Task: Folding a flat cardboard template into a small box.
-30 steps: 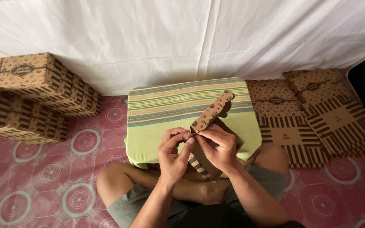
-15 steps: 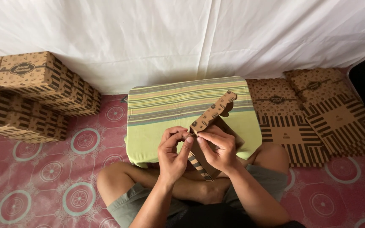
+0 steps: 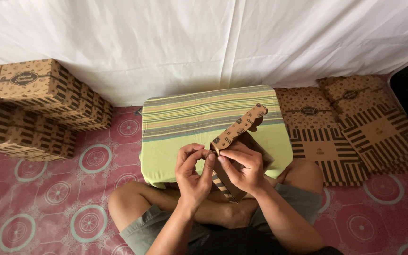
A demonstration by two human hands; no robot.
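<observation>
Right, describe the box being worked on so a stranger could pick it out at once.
Find the green striped cushion before the white sheet. At its near edge, the left hand and right hand pinch a brown patterned cardboard box. Unlike the stacks either side, it is half-folded, flap raised.

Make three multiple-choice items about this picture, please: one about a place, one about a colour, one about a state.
1. Where do the folded boxes stand?
A. on the cushion
B. on the floor at the picture's left
C. on the person's lap

2. What colour is the cushion?
A. green with stripes
B. plain blue
C. black

3. How is the cardboard piece held?
A. it lies flat, untouched
B. one hand only
C. both hands pinch it

Answers:
1 B, the stack stands on the red patterned floor, while flat sheets lie at the right.
2 A, stripes cross its far part.
3 C, the left hand and the right hand both grip its near end.
</observation>
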